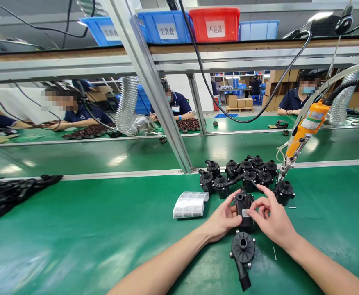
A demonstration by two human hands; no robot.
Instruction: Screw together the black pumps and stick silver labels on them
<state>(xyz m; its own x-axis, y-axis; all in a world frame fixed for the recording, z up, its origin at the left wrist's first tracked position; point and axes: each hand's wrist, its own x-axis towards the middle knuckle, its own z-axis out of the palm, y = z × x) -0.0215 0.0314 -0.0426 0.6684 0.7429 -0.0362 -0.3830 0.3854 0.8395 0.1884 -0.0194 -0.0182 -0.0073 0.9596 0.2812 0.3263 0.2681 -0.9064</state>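
Observation:
My left hand [224, 219] is wrapped round the left side of a black pump [244, 200], which is held with its side facing me. A small pale label [246, 213] shows on its side, and the thumb and fingertips of my right hand [270, 215] press together at it. Just below, nearer me, another black pump [243, 248] lies on the green table with its outlet toward me. To the left of my hands rests a curled sheet of white labels [191, 205].
Several black pumps [221, 184] stand behind my hands. An orange power screwdriver [310, 121] hangs at the right. Loose screws [275, 253] lie near my right forearm. Black cables [10, 194] are heaped at the far left. People sit across the line behind a metal post [155, 86].

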